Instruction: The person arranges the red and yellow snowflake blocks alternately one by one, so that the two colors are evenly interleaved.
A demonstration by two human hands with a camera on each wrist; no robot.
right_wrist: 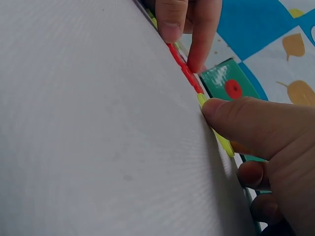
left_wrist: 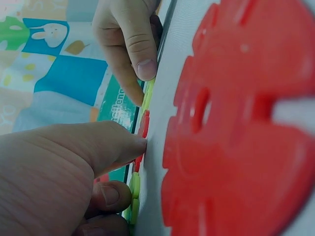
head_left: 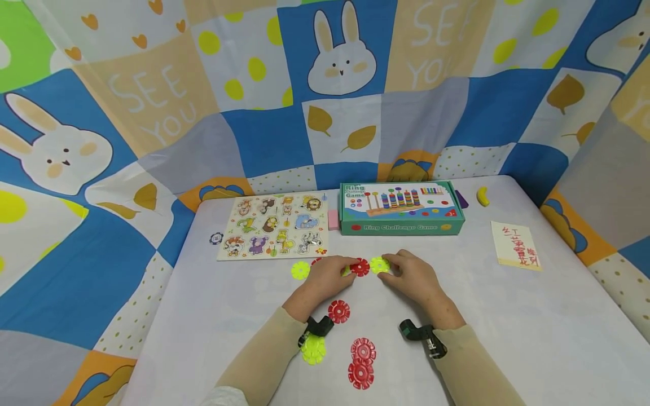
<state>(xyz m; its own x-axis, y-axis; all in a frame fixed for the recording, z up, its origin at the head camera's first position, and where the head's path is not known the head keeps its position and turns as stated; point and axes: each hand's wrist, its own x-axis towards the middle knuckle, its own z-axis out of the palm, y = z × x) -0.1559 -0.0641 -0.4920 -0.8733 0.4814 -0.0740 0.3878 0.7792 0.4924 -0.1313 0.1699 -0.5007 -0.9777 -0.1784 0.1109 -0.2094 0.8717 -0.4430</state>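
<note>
- Hands are set side by side on the white table [head_left: 508, 316], each on a flat flower-shaped disc.
- The left hand [head_left: 327, 276] is laid on the red disc [head_left: 360, 267]; in the left wrist view its thumb tip is pressed to that disc's edge, with the other fingers curled beneath.
- The right hand [head_left: 412, 274] is held at the yellow-green disc [head_left: 378, 264], thumb tip on its rim and fingers curled behind it.
- The two discs are seen touching edge to edge, flat on the table, just in front of the green game box [head_left: 401, 207].
- More discs are scattered nearby: a yellow one [head_left: 300, 270] left of the left hand, a red one [head_left: 338, 311] between the forearms, a yellow one [head_left: 313, 348] by the left wrist, and two red ones [head_left: 362, 362] nearer the person.
- An animal puzzle board [head_left: 274, 227] is lying left of the box, and a handwritten card [head_left: 517, 246] well to the right.
</note>
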